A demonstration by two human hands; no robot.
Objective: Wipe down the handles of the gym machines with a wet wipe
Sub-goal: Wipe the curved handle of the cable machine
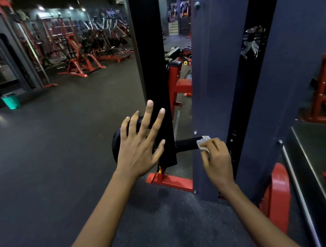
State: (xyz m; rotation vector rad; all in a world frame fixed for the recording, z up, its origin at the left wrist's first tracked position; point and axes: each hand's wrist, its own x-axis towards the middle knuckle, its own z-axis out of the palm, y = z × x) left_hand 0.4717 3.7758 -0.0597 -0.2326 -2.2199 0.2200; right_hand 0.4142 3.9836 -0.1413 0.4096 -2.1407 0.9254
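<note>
Handle (pixel 185 144) horizontal, right hand (pixel 217 157) grip pinching wet wipe (pixel 203 143) against its end, left hand (pixel 140 145) spread.

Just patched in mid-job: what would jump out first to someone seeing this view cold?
The two hands at centre: the left hand spread open in front of a black upright, the right hand pinching a white wet wipe against a black handle low on the machine. Rows of red gym machines fill the back left.

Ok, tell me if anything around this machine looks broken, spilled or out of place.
Nothing stands out. The right hand presses the wipe on the black handle; the left hand is spread open by the post.
</note>
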